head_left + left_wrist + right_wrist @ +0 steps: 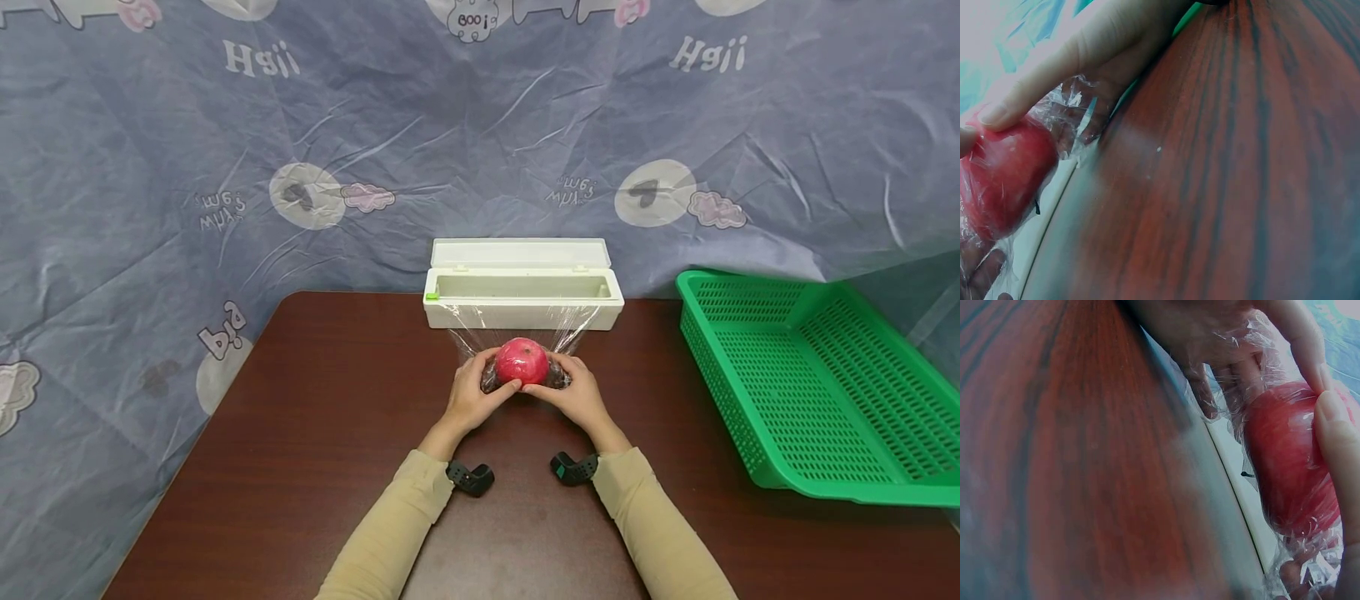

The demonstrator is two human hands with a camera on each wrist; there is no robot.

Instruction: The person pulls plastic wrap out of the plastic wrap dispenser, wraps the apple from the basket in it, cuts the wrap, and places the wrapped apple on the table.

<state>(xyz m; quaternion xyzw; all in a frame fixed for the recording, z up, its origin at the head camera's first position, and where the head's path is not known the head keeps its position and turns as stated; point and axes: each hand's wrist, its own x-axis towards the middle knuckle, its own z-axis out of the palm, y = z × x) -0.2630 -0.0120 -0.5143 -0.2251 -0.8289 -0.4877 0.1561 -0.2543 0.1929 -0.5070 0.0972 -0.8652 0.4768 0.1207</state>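
Observation:
A red apple (522,361) is held up off the table in front of the white box, between both hands. Clear cling film (573,331) covers it and stretches back to the box (523,314). My left hand (474,395) grips the apple from the left, its thumb on the near side. From the right, my right hand (581,393) grips it too, and the two thumb tips nearly meet. In the left wrist view, crumpled film bunches beside the apple (1010,169). A dark stem shows under the apple (1291,456) in the right wrist view. Some fingers are hidden behind film and fruit.
The white box stands at the table's back edge with its lid (521,252) raised and a small green piece (432,296) at its left corner. A green plastic basket (716,387) sits at the right. Behind the brown table (315,433) hangs a patterned grey-blue cloth (420,125).

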